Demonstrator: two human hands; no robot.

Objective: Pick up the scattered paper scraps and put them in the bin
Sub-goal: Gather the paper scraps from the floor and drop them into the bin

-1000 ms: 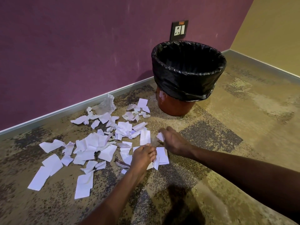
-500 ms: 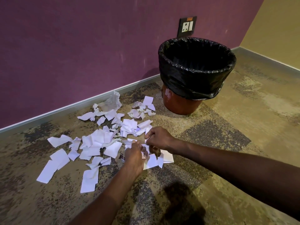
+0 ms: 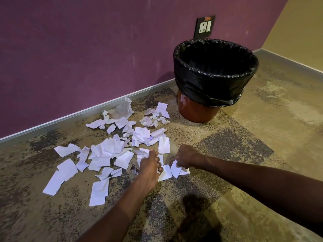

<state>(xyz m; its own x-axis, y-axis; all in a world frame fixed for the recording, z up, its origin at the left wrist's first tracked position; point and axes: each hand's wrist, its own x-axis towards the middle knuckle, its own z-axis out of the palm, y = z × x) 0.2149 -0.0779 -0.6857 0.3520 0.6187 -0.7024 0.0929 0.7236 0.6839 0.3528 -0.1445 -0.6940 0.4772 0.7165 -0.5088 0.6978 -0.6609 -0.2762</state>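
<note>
Several white paper scraps (image 3: 106,151) lie scattered over the carpet between the wall and my arms. The bin (image 3: 215,79), a brown tub lined with a black bag, stands upright at the back right near the wall. My left hand (image 3: 150,165) is down on the near edge of the pile, fingers curled onto scraps under it. My right hand (image 3: 186,158) is just to its right, fingers curled, pinching a white scrap (image 3: 175,169) that hangs below it. Another flat scrap (image 3: 164,145) lies just beyond both hands.
A crumpled clear plastic bag (image 3: 122,109) lies against the grey skirting board (image 3: 70,119) of the purple wall. A wall socket (image 3: 204,27) sits above the bin. Patterned carpet (image 3: 262,154) stretches to the right of the bin and the pile.
My right hand has dropped from the pile's far side to the near scraps and now pinches one. My left hand stays on the pile's near edge. The view has shifted slightly.
</note>
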